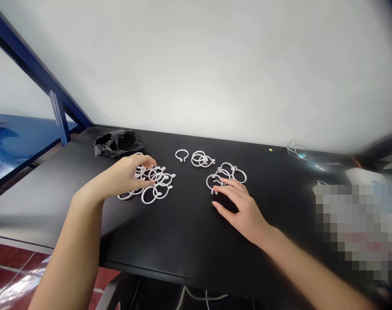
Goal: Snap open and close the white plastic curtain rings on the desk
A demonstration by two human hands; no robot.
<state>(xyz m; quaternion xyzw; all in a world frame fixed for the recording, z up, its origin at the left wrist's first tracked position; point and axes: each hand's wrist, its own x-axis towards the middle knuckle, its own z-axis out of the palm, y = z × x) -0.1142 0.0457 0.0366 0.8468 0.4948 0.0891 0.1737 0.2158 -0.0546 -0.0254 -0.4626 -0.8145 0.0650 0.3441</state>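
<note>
My left hand [130, 174] is over a pile of white rings [149, 195] on the black table, its thumb and index finger apart. These thin rings have small rounded knobs, and part of the pile is hidden behind the hand. On the other side, my right hand [242, 209] reaches to a smaller group of white rings [239, 175] with its fingers spread. Its fingertips overlap the nearest ring; whether they touch it I cannot tell. Between the hands, farther back, lie a few overlapping rings [198, 159] and one separate ring [182, 150] with a gap at its knobbed ends.
A crumpled black plastic bag [118, 144] lies at the back left of the table [170, 241]. Glasses [299, 150] and a blurred-out item [360, 228] are on the right. A pale wall [199, 77] stands behind, and a blue metal frame [37, 71] rises at left.
</note>
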